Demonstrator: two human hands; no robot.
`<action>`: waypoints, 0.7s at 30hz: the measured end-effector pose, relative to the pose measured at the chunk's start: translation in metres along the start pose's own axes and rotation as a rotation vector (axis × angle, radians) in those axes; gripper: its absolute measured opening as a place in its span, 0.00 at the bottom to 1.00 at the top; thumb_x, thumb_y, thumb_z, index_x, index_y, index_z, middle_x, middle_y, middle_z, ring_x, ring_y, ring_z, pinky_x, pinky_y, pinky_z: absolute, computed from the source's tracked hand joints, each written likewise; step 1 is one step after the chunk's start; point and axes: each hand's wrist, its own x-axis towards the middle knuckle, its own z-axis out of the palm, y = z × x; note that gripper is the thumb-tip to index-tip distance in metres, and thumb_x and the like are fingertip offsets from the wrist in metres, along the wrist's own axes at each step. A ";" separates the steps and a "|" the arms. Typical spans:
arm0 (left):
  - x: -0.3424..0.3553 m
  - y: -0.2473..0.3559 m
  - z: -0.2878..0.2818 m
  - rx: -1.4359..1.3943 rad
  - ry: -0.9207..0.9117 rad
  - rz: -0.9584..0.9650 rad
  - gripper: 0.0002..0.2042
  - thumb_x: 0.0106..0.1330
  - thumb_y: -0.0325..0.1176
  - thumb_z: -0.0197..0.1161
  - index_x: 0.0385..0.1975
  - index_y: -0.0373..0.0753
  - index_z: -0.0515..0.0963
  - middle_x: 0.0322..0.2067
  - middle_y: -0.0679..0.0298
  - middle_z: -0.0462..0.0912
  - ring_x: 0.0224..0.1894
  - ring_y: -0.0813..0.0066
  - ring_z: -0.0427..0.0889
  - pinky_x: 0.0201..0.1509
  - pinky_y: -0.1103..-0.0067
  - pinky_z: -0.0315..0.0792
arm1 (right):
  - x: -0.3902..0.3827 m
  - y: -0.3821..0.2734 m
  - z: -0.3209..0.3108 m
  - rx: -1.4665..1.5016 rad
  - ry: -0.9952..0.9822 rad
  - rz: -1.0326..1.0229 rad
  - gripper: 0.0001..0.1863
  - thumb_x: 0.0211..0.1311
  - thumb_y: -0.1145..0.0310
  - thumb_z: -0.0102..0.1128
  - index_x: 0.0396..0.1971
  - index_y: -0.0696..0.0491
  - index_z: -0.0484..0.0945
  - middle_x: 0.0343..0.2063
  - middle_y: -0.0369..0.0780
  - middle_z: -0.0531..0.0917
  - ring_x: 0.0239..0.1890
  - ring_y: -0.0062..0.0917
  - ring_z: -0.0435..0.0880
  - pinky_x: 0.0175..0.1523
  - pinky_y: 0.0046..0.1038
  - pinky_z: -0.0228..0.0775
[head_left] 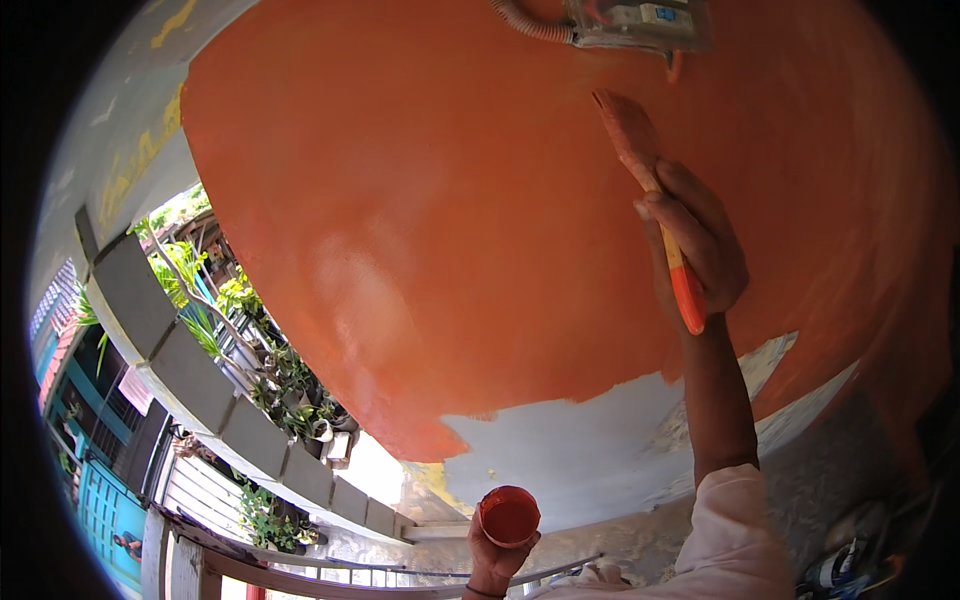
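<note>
One right hand (705,235), one paintbrush (630,135), one left hand (492,556), one cup (510,517)

A corrugated hose (535,24) meets a box (638,36), and leafy plants (288,375) stand beside a grey ledge (193,372).

Wall (480,250), which bore orange paint (330,150), a pale grey patch (570,435) at five o'clock, a box (640,30) with ribbed conduit (530,22) at one o'clock, dim floor (825,490) at four o'clock, which held indistinct clutter (845,560)
</note>
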 end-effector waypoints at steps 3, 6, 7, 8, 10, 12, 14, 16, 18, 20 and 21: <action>0.000 -0.002 -0.001 0.033 -0.002 -0.005 0.26 0.74 0.59 0.58 0.58 0.45 0.81 0.52 0.56 0.86 0.54 0.49 0.81 0.43 0.58 0.83 | 0.017 0.026 0.011 -0.121 -0.073 -0.183 0.13 0.63 0.79 0.74 0.47 0.54 0.87 0.54 0.47 0.87 0.54 0.40 0.91 0.56 0.34 0.92; 0.002 -0.003 -0.004 0.024 -0.018 -0.016 0.27 0.73 0.60 0.59 0.60 0.46 0.81 0.55 0.56 0.85 0.56 0.49 0.81 0.44 0.56 0.83 | 0.017 0.047 0.020 -0.151 -0.072 -0.227 0.13 0.62 0.80 0.74 0.46 0.53 0.87 0.54 0.46 0.87 0.55 0.41 0.91 0.55 0.35 0.92; 0.003 -0.002 -0.009 0.003 -0.038 -0.021 0.28 0.73 0.61 0.59 0.61 0.47 0.80 0.57 0.56 0.85 0.57 0.49 0.81 0.46 0.55 0.83 | 0.016 0.051 0.023 -0.144 -0.083 -0.238 0.13 0.61 0.79 0.74 0.45 0.53 0.87 0.54 0.46 0.87 0.55 0.41 0.91 0.54 0.35 0.93; 0.006 0.001 -0.020 -0.039 -0.090 -0.044 0.29 0.74 0.63 0.59 0.64 0.49 0.78 0.60 0.56 0.83 0.60 0.49 0.82 0.48 0.53 0.83 | 0.014 0.054 0.023 -0.141 -0.095 -0.249 0.13 0.61 0.79 0.75 0.45 0.53 0.87 0.53 0.45 0.87 0.55 0.41 0.91 0.54 0.35 0.93; 0.012 0.005 -0.036 -0.075 -0.142 -0.071 0.31 0.74 0.64 0.59 0.67 0.50 0.76 0.64 0.56 0.82 0.63 0.49 0.82 0.50 0.51 0.84 | 0.000 0.054 0.021 -0.172 -0.152 -0.265 0.13 0.59 0.78 0.76 0.43 0.52 0.87 0.53 0.45 0.88 0.55 0.41 0.91 0.54 0.35 0.93; 0.012 0.009 -0.039 -0.068 -0.134 -0.055 0.31 0.73 0.64 0.61 0.67 0.50 0.77 0.64 0.57 0.82 0.63 0.49 0.82 0.50 0.52 0.84 | -0.012 0.042 0.018 -0.183 -0.212 -0.261 0.11 0.61 0.78 0.75 0.43 0.52 0.87 0.53 0.45 0.88 0.56 0.42 0.90 0.56 0.37 0.92; 0.014 0.009 -0.040 -0.063 -0.132 -0.055 0.31 0.73 0.64 0.62 0.67 0.50 0.77 0.64 0.57 0.82 0.63 0.49 0.82 0.49 0.52 0.83 | -0.014 0.028 0.006 -0.202 -0.285 -0.250 0.08 0.67 0.77 0.72 0.44 0.53 0.87 0.54 0.46 0.88 0.60 0.44 0.89 0.60 0.40 0.91; 0.015 0.010 -0.041 -0.053 -0.119 -0.049 0.31 0.72 0.64 0.63 0.67 0.51 0.77 0.64 0.57 0.82 0.64 0.49 0.82 0.50 0.52 0.83 | 0.004 0.028 0.010 -0.189 -0.233 -0.241 0.09 0.66 0.78 0.72 0.44 0.53 0.86 0.54 0.46 0.88 0.60 0.44 0.89 0.60 0.41 0.91; 0.016 0.012 -0.045 -0.042 -0.105 -0.049 0.31 0.72 0.64 0.63 0.67 0.51 0.77 0.64 0.57 0.82 0.64 0.48 0.82 0.50 0.52 0.83 | 0.016 0.036 0.014 -0.196 -0.204 -0.225 0.09 0.63 0.78 0.74 0.42 0.52 0.87 0.53 0.44 0.88 0.59 0.43 0.89 0.58 0.39 0.92; 0.017 0.011 -0.046 -0.045 -0.110 -0.055 0.32 0.72 0.64 0.63 0.67 0.50 0.77 0.65 0.56 0.81 0.64 0.48 0.82 0.51 0.51 0.84 | 0.023 0.046 0.020 -0.213 -0.197 -0.215 0.11 0.58 0.79 0.76 0.39 0.51 0.87 0.53 0.41 0.88 0.57 0.41 0.90 0.53 0.35 0.93; 0.017 0.011 -0.046 -0.050 -0.115 -0.058 0.32 0.72 0.64 0.63 0.68 0.50 0.76 0.65 0.56 0.81 0.64 0.48 0.82 0.51 0.51 0.84 | 0.016 0.050 0.019 -0.215 -0.227 -0.249 0.11 0.60 0.79 0.75 0.41 0.52 0.87 0.54 0.43 0.88 0.59 0.42 0.89 0.56 0.36 0.92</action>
